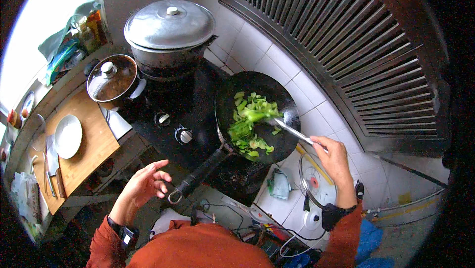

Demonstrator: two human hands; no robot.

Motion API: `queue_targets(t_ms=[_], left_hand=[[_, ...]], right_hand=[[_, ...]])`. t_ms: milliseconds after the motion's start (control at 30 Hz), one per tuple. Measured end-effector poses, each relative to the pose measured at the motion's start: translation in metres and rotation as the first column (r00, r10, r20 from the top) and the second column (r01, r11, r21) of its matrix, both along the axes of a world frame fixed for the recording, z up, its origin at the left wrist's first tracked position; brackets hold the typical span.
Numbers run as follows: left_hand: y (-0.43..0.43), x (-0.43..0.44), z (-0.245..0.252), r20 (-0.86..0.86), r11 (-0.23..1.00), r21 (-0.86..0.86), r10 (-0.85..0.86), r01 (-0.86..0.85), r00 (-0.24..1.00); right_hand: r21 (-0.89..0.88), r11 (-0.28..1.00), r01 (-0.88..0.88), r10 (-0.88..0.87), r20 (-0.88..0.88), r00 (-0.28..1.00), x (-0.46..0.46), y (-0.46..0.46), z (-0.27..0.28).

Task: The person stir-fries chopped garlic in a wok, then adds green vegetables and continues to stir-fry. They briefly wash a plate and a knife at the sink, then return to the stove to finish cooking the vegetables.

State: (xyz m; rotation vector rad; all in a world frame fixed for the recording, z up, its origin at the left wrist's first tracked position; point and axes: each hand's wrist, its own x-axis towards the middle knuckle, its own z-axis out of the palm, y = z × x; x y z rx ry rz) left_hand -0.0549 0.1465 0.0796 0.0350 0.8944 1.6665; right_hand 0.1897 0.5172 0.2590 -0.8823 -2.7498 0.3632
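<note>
A black wok sits on the stove in front of me, holding chopped green leafy vegetables. My right hand grips the metal handle of a spatula, whose head is among the greens and partly hidden by them. Some greens there are blurred. The wok's dark handle points back toward me and ends in a metal ring. Just left of that ring hovers my left hand, fingers spread and holding nothing.
A large lidded aluminium pot and a smaller glass-lidded pot stand behind the stove knobs. At left, a wooden cutting board bears a white plate and a cleaver. A slatted range hood slopes overhead; a glass lid lies right.
</note>
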Motion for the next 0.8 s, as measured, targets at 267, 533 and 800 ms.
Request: queue_targets(t_ms=[267,533,800], left_hand=[[-0.033,0.017,-0.015,0.032,0.978,-0.096,0.187,-0.183,0.982],[-0.046,0.009,-0.025,0.044,0.954,-0.168,0.257,-0.247,0.965],[-0.038,0.004,-0.025,0.032,0.97,-0.123,0.217,-0.211,0.976]], right_hand=[[-0.234,0.969,0.08,-0.102,-0.084,0.991,-0.055,0.017,-0.031],[-0.339,0.933,0.12,-0.065,0.169,0.983,0.016,-0.039,0.041],[-0.201,0.97,0.139,-0.172,-0.157,0.973,-0.046,-0.004,-0.03]])
